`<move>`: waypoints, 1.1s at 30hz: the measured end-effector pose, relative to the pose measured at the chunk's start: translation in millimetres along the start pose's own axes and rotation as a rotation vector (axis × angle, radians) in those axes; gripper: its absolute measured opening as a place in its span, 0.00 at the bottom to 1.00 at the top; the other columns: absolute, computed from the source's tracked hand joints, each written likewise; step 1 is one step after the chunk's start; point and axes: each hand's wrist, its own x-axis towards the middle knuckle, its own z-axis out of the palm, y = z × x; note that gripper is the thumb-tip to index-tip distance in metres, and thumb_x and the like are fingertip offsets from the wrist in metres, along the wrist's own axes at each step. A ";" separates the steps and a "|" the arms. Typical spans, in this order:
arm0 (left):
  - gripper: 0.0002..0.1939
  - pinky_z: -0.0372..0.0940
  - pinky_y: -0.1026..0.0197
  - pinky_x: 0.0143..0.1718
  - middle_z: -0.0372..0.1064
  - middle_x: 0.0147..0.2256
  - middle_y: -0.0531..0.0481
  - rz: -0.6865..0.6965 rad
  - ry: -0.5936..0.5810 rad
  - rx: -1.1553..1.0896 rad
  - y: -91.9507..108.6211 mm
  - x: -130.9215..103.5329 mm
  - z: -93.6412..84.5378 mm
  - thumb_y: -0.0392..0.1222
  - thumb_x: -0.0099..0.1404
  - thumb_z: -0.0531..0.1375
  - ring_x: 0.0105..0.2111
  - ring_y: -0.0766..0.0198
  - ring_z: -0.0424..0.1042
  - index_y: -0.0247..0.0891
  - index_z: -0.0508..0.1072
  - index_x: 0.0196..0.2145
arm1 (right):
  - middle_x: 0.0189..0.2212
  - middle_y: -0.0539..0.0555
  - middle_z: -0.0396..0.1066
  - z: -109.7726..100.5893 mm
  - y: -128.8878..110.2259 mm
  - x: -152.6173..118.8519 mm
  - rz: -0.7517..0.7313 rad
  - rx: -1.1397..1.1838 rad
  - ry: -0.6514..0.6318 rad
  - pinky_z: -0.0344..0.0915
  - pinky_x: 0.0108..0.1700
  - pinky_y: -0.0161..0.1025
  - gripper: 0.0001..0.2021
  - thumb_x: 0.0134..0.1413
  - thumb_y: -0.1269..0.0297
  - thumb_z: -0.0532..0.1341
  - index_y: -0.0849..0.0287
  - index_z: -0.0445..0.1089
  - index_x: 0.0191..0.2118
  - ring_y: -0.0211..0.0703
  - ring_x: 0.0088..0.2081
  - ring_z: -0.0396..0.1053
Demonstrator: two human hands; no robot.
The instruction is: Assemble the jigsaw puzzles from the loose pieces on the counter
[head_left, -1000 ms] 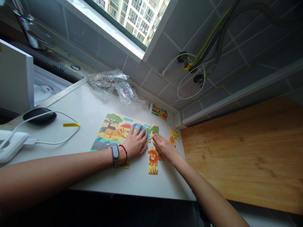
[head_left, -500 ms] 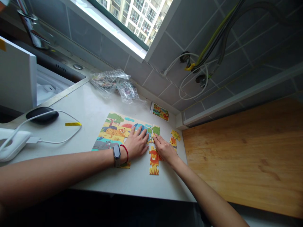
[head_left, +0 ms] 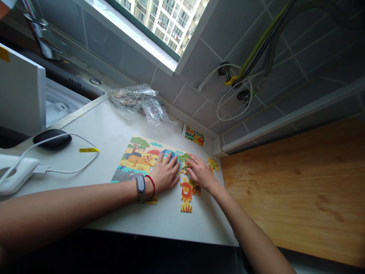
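Observation:
A partly joined animal jigsaw puzzle (head_left: 136, 159) lies flat on the white counter. My left hand (head_left: 164, 173), with a watch and a red cord at the wrist, rests on it with fingers spread. My right hand (head_left: 201, 173) lies on the tree pieces (head_left: 184, 161) at the puzzle's right edge, fingers stretched out and apart. Below it are joined lion pieces (head_left: 186, 192), with another small piece (head_left: 196, 189) against their right side. Yellow puzzle pieces (head_left: 212, 164) lie to the right of my right hand, which partly hides them.
A small picture card (head_left: 193, 135) leans near the wall. Clear plastic bags (head_left: 139, 102) sit at the back of the counter. To the left are a black mouse-shaped object (head_left: 53, 139), a white cable (head_left: 68, 172) and a sink (head_left: 82, 85). A wooden board (head_left: 291, 182) adjoins on the right.
The tree pieces have closed up against the puzzle's right edge. My right hand has gone from a pinch to spread fingers and shifted slightly up and right. My left hand stays put.

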 end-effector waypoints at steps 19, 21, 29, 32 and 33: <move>0.27 0.49 0.25 0.68 0.58 0.72 0.36 0.050 -0.024 0.011 -2.4 0.4 1.3 0.59 0.77 0.55 0.72 0.31 0.54 0.45 0.70 0.66 | 0.75 0.61 0.55 -10.9 8.7 14.7 0.045 -0.128 -0.256 0.58 0.70 0.71 0.29 0.70 0.53 0.63 0.51 0.65 0.72 0.70 0.76 0.49; 0.29 0.49 0.25 0.68 0.55 0.73 0.35 0.067 -0.034 0.013 -3.6 1.0 2.4 0.61 0.77 0.54 0.72 0.31 0.52 0.43 0.70 0.66 | 0.76 0.61 0.54 -14.4 4.5 16.2 0.038 -0.152 -0.264 0.58 0.70 0.72 0.27 0.71 0.55 0.62 0.52 0.66 0.71 0.70 0.76 0.49; 0.32 0.48 0.25 0.69 0.56 0.73 0.36 0.128 -0.043 -0.020 -6.8 1.6 9.7 0.63 0.77 0.53 0.73 0.32 0.52 0.44 0.66 0.70 | 0.65 0.60 0.72 3.6 10.8 31.4 -0.004 0.014 -0.056 0.64 0.71 0.57 0.18 0.72 0.67 0.58 0.55 0.77 0.61 0.54 0.68 0.68; 0.32 0.48 0.27 0.69 0.57 0.73 0.36 0.127 -0.042 -0.007 -6.4 2.0 9.0 0.63 0.77 0.52 0.73 0.33 0.53 0.43 0.67 0.69 | 0.62 0.60 0.76 13.4 9.5 33.4 0.029 0.088 0.042 0.67 0.69 0.54 0.19 0.71 0.68 0.57 0.54 0.78 0.60 0.51 0.64 0.72; 0.33 0.49 0.27 0.69 0.57 0.72 0.35 0.129 -0.046 -0.002 -6.2 2.1 8.3 0.63 0.77 0.52 0.72 0.33 0.54 0.42 0.67 0.69 | 0.61 0.60 0.76 15.2 8.8 33.4 0.031 0.102 0.054 0.66 0.69 0.54 0.19 0.71 0.68 0.56 0.55 0.78 0.60 0.51 0.65 0.72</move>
